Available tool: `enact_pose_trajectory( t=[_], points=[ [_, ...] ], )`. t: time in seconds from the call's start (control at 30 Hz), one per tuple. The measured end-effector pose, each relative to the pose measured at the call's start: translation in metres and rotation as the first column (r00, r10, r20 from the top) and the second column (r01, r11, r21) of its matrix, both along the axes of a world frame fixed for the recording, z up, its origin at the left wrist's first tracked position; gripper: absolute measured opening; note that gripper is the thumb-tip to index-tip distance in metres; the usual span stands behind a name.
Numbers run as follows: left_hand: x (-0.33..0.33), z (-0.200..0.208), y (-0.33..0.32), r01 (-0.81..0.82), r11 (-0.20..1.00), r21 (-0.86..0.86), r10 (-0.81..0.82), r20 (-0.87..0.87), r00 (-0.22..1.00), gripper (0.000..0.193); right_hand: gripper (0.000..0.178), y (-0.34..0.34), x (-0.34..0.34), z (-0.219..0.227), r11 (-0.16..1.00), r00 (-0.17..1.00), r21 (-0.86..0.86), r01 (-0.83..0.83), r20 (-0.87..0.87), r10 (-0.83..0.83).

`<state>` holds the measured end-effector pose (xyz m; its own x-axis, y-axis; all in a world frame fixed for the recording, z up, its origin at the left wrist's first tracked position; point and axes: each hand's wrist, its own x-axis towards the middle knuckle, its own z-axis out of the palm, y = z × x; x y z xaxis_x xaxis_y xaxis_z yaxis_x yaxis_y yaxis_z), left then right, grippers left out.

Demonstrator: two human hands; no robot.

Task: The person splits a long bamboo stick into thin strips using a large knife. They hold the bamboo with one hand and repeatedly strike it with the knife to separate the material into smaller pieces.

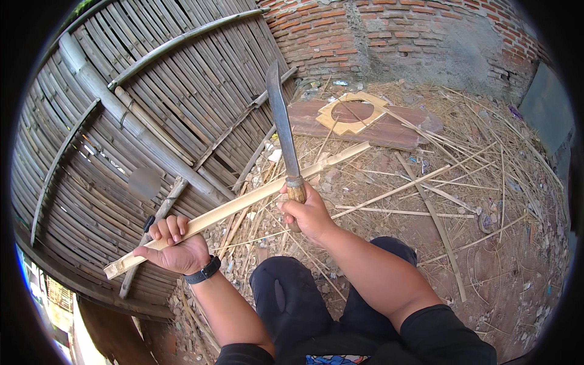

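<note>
Pale, channelled bamboo (243, 201) sits clamped in left fingers (173, 227), a machete (284, 134) in right fingers (297, 209).

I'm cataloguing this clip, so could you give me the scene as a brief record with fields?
Left hand: holds pale strip near its lower-left end
Right hand: grips knife by wooden handle, blade pointing up
Knife against strip: they cross in view; contact unclear
Ground: loose strips; brown board bearing yellow cut-out
Backdrop: slatted wall left, brick wall ahead
</note>
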<state>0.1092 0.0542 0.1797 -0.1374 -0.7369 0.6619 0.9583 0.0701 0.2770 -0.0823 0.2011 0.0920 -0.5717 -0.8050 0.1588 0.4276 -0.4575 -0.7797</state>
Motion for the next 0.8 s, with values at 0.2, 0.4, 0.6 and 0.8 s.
enact_pose_trajectory(
  t=[0.2,0.4,0.6,0.8],
  points=[
    [-0.033,-0.03,-0.009,-0.049,0.993,0.106,0.035,0.129,0.991,0.05,0.029,0.005,-0.033,-0.008,0.986,0.989,-0.104,0.129,0.084,-0.12],
    [-0.019,-0.08,-0.032,-0.022,0.99,0.141,-0.123,0.926,0.357,0.098,0.024,0.005,-0.053,-0.002,0.936,0.934,-0.05,0.348,0.11,-0.341],
    [0.018,-0.075,0.034,0.473,0.868,-0.152,0.159,0.987,0.026,0.04,0.022,-0.003,-0.065,-0.008,0.763,0.747,0.068,0.643,-0.277,-0.604],
    [-0.047,-0.043,0.023,0.211,0.474,-0.855,0.863,0.499,0.081,0.054,0.029,-0.005,-0.065,-0.026,0.716,0.615,-0.078,0.694,-0.453,-0.646]
  ],
)
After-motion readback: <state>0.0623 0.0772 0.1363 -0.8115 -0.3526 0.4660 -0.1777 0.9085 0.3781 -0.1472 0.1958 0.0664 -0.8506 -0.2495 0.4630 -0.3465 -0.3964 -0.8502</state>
